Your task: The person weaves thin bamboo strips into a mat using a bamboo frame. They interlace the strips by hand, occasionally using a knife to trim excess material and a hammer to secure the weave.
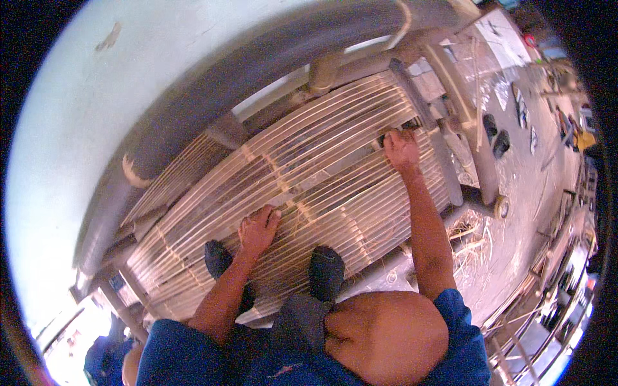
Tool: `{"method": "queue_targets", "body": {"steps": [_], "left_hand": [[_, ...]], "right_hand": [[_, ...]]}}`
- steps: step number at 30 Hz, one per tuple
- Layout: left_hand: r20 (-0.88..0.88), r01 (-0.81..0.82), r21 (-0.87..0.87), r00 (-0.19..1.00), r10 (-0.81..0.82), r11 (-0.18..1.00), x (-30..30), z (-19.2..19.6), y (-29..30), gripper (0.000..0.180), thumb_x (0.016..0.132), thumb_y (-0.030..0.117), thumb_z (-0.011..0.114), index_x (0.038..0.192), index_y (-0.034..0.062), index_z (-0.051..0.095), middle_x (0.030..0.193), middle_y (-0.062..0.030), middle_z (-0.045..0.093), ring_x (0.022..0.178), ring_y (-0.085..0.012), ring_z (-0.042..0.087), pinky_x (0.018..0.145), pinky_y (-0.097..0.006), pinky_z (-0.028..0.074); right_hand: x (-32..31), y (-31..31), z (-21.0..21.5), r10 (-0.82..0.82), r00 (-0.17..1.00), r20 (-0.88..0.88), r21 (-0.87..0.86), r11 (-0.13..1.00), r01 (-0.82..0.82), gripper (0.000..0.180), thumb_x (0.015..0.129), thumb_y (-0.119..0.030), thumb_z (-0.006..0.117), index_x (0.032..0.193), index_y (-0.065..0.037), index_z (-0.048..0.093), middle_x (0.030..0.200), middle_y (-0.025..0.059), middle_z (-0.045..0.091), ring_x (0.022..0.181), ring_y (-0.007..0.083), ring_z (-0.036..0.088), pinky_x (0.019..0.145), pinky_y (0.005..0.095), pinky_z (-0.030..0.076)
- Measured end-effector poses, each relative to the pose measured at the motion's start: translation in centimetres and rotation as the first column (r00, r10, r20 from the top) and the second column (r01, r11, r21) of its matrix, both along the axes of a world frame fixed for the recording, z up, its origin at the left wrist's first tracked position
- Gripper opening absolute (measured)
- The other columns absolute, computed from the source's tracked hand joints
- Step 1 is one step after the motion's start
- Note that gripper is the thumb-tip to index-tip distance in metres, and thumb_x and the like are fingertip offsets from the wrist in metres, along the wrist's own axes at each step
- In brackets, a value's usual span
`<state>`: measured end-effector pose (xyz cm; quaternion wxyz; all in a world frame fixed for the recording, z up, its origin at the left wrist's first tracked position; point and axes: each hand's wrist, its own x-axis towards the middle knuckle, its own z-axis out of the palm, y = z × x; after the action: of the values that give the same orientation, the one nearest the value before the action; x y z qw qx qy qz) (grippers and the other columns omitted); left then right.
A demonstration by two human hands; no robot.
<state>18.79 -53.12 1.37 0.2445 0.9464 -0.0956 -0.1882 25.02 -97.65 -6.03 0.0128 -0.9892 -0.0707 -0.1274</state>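
Both your left hand [259, 228] and right hand [402, 151] curl over long, thin tan strips [277, 171]. Can't tell if they're gripping, tbh.

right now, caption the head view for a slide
Left hand and right hand set apart over a lattice of long pale strips ending near a dark bar.

Workshop, fibre scraps [475, 244] on floor [523, 183]

Wood-like slats [302, 209], thin, smooth, faintly glossy; thick brown pole [244, 67], woody, smooth, dull sheen; wall [96, 141] matt, smooth; blue sleeve [460, 338] soft matt cloth.
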Motion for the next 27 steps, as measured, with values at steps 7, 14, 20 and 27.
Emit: {"method": "queue_targets", "body": {"steps": [7, 14, 20, 27], "left_hand": [[-0.114, -0.019, -0.046, 0.993, 0.013, 0.999, 0.4, 0.1, 0.3, 0.036, 0.094, 0.046, 0.056, 0.102, 0.0119, 0.066, 0.093, -0.0173, 0.071, 0.085, -0.0389, 0.068, 0.079, -0.052, 0.051], [-0.124, -0.020, 0.010, 0.992, 0.021, 1.000, 0.2, -1.0, 0.7, 0.042, 0.093, 0.052, 0.054, 0.113, 0.0171, 0.066, 0.097, -0.0160, 0.072, 0.088, -0.0393, 0.068, 0.083, -0.053, 0.051], [-0.139, -0.024, 0.008, 0.990, 0.024, 1.000, 0.2, -1.3, 0.7, 0.042, 0.094, 0.053, 0.053, 0.112, 0.0173, 0.066, 0.098, -0.0152, 0.072, 0.092, -0.0375, 0.069, 0.086, -0.053, 0.051], [-0.077, -0.027, 0.003, 0.997, 0.027, 1.000, 0.1, -1.1, 0.6, 0.040, 0.094, 0.051, 0.052, 0.109, 0.0165, 0.067, 0.101, -0.0133, 0.072, 0.094, -0.0363, 0.068, 0.086, -0.051, 0.051]], "right_hand": [[0.2, 0.6, 1.6, -0.060, 0.998, 0.019, 0.024, 0.998, 0.060, 0.015, 0.088, -0.020, 0.058, 0.087, -0.006, 0.063, 0.077, 0.0158, 0.062, 0.077, 0.0366, 0.061, 0.079, 0.0505, 0.047], [0.5, 0.7, 1.4, -0.050, 0.998, 0.037, 0.151, 0.988, 0.044, 0.015, 0.089, -0.015, 0.057, 0.083, -0.003, 0.063, 0.077, 0.0165, 0.063, 0.079, 0.0376, 0.062, 0.078, 0.0495, 0.047], [0.1, 0.5, 1.5, 0.073, 0.988, 0.133, -0.039, 0.997, -0.068, 0.015, 0.091, -0.016, 0.055, 0.085, -0.003, 0.060, 0.075, 0.0166, 0.062, 0.078, 0.0385, 0.060, 0.080, 0.0501, 0.046], [0.0, 0.9, 1.6, -0.002, 1.000, 0.020, 0.131, 0.991, -0.001, 0.013, 0.093, -0.013, 0.055, 0.085, -0.003, 0.057, 0.084, 0.0191, 0.062, 0.084, 0.0388, 0.059, 0.086, 0.0542, 0.044]]}}
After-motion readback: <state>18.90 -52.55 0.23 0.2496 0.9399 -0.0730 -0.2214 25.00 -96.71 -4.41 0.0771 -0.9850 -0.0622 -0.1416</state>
